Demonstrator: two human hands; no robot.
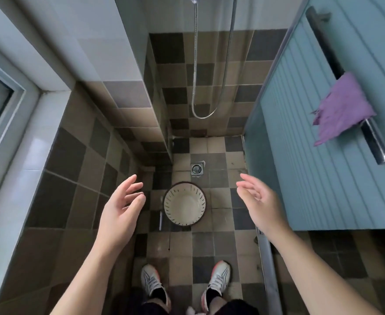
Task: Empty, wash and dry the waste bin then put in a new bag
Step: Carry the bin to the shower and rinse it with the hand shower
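Standing upright on the tiled floor near its drain: empty waste bin. Your hands, left and right, hover open-fingered, holding nothing.

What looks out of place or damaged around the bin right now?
Little stands out. The waste bin stands upright and empty on the floor tiles near the drain. The purple cloth on the door bar has a ragged, frayed edge.
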